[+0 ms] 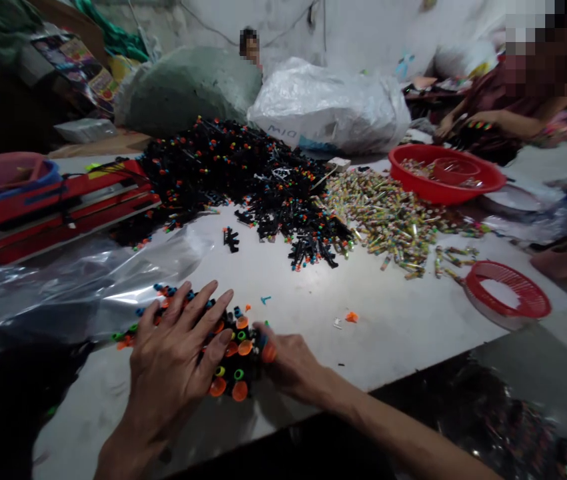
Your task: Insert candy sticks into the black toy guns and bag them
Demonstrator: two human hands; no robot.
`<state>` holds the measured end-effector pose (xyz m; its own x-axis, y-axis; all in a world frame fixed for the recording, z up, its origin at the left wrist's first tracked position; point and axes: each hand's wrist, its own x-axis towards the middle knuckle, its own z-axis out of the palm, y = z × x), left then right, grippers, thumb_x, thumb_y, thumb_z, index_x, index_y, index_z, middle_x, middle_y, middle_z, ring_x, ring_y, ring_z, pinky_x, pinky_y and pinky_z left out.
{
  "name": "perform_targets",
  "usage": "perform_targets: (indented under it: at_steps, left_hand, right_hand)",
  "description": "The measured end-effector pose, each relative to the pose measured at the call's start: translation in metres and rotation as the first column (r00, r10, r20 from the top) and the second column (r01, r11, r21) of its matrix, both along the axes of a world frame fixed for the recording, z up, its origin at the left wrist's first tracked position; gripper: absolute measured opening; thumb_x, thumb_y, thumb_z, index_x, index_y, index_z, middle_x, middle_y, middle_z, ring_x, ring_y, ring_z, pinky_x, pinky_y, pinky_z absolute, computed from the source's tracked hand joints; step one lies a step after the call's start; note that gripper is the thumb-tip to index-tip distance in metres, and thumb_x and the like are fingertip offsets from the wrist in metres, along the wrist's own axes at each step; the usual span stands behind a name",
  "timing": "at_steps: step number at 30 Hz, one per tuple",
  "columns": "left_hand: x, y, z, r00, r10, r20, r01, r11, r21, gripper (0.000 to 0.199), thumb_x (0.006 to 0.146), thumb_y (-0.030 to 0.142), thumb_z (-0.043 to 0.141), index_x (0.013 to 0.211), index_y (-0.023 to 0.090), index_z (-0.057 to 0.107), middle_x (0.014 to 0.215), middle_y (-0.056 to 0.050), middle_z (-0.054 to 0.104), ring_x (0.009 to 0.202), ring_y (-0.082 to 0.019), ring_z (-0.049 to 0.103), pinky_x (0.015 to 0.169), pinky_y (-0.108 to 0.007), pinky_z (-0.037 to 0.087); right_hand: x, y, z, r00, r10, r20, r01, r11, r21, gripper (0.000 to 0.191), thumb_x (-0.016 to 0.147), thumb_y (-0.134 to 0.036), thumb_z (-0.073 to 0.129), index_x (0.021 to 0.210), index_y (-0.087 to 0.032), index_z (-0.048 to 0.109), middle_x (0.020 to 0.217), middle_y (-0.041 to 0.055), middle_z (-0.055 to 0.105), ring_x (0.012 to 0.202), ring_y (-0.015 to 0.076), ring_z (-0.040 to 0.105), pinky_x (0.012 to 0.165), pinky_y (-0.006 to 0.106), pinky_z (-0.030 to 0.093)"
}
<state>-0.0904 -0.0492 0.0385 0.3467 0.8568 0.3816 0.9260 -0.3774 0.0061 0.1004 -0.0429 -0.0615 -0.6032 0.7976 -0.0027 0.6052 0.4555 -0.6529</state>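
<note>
Small black plastic toy guns with orange, green and blue tips lie bunched in rows at the table's near edge. My left hand rests over the bunch, its fingers stretched and spread, the thumb against the tips. At the bunch's right end, my right hand is closed on a toy gun with an orange tip; motion blurs it, and part of the grip is hidden. Beyond the hands, one loose toy gun lies on the white table.
A large heap of toy guns borders a pile of small yellowish tubes. Right stand a red basin and a red basket. Plastic sheeting spreads left. A co-worker's hands are at far right. Orange scraps lie mid-table.
</note>
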Motion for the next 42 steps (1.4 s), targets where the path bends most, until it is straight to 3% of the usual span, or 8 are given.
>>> perform_targets:
  at_steps: [4, 8, 10, 13, 18, 28, 32, 42]
  left_hand:
    - [0.0, -0.001, 0.001, 0.998, -0.049, -0.031, 0.05, 0.997, 0.062, 0.047, 0.087, 0.037, 0.034, 0.132, 0.025, 0.042, 0.138, -0.006, 0.042, 0.13, -0.034, 0.031, 0.098, -0.058, 0.022]
    - [0.013, -0.01, 0.004, 0.982, -0.179, -0.068, 0.187, 0.971, 0.149, 0.051, 0.083, 0.042, 0.042, 0.131, 0.023, 0.043, 0.139, -0.009, 0.041, 0.128, -0.035, 0.033, 0.102, -0.06, 0.015]
    - [0.02, -0.013, 0.001, 0.957, -0.274, -0.093, 0.286, 0.946, 0.156, 0.052, 0.08, 0.042, 0.05, 0.129, 0.023, 0.046, 0.135, -0.008, 0.046, 0.124, -0.032, 0.04, 0.105, -0.055, 0.015]
    - [0.026, -0.014, -0.008, 0.948, -0.317, -0.012, 0.314, 0.933, 0.176, 0.036, 0.077, 0.033, 0.056, 0.113, 0.025, 0.057, 0.128, -0.004, 0.054, 0.117, -0.026, 0.049, 0.106, -0.047, 0.02]
    - [0.031, -0.014, -0.011, 0.946, -0.268, 0.182, 0.242, 0.958, 0.153, 0.012, 0.077, 0.022, 0.053, 0.087, 0.023, 0.061, 0.124, -0.003, 0.058, 0.117, -0.025, 0.05, 0.104, -0.047, 0.026]
    - [0.028, -0.011, -0.024, 0.944, -0.28, 0.174, 0.24, 0.946, 0.217, 0.012, 0.075, 0.024, 0.052, 0.082, 0.024, 0.063, 0.119, -0.002, 0.061, 0.114, -0.022, 0.053, 0.106, -0.045, 0.022]
    - [0.031, -0.011, -0.026, 0.927, -0.277, 0.253, 0.217, 0.946, 0.24, 0.015, 0.078, 0.025, 0.049, 0.083, 0.024, 0.063, 0.118, -0.003, 0.062, 0.112, -0.022, 0.054, 0.105, -0.046, 0.023]
    - [0.038, -0.013, -0.018, 0.925, -0.258, 0.281, 0.191, 0.951, 0.244, 0.016, 0.078, 0.021, 0.046, 0.083, 0.023, 0.061, 0.117, -0.005, 0.063, 0.111, -0.025, 0.054, 0.102, -0.05, 0.027]
  right_hand:
    - [-0.008, -0.004, 0.009, 0.996, 0.058, 0.066, -0.06, 0.997, 0.039, 0.07, 0.074, -0.02, 0.052, 0.136, -0.016, 0.02, 0.093, 0.0089, 0.068, 0.078, 0.0212, 0.063, 0.061, 0.026, 0.042]
    - [0.016, 0.036, 0.017, 0.993, 0.105, -0.06, -0.105, 0.994, 0.008, 0.064, 0.072, -0.026, 0.062, 0.13, -0.02, 0.036, 0.103, 0.0062, 0.064, 0.078, 0.0155, 0.062, 0.063, 0.022, 0.044]
    - [0.042, 0.072, 0.022, 0.994, -0.108, 0.006, 0.108, 0.992, 0.067, 0.05, 0.075, -0.026, 0.06, 0.122, -0.02, 0.046, 0.111, 0.0063, 0.059, 0.078, 0.0122, 0.06, 0.065, 0.021, 0.044]
    - [0.089, 0.13, 0.032, 0.771, -0.578, 0.266, 0.499, 0.809, 0.311, 0.032, 0.081, -0.022, 0.051, 0.113, -0.02, 0.053, 0.111, 0.0079, 0.056, 0.089, 0.0168, 0.057, 0.071, 0.025, 0.043]
    - [0.14, 0.181, 0.032, 0.575, -0.754, 0.318, 0.614, 0.654, 0.441, 0.031, 0.082, -0.025, 0.05, 0.111, -0.015, 0.054, 0.111, 0.015, 0.054, 0.098, 0.0269, 0.051, 0.07, 0.031, 0.038]
    - [0.096, 0.119, -0.013, 0.748, -0.613, 0.253, 0.442, 0.745, 0.499, 0.016, 0.081, -0.013, 0.046, 0.087, -0.017, 0.06, 0.099, 0.009, 0.059, 0.089, 0.0188, 0.051, 0.074, 0.027, 0.035]
    - [0.1, 0.099, -0.016, 0.836, -0.547, 0.051, 0.497, 0.793, 0.352, 0.019, 0.082, -0.019, 0.044, 0.088, -0.018, 0.062, 0.093, 0.0049, 0.06, 0.079, 0.0147, 0.055, 0.068, 0.023, 0.039]
    - [0.152, 0.174, 0.01, 0.642, -0.731, 0.233, 0.664, 0.681, 0.308, 0.027, 0.083, -0.023, 0.043, 0.101, -0.015, 0.061, 0.104, 0.0119, 0.06, 0.093, 0.0216, 0.056, 0.072, 0.028, 0.038]
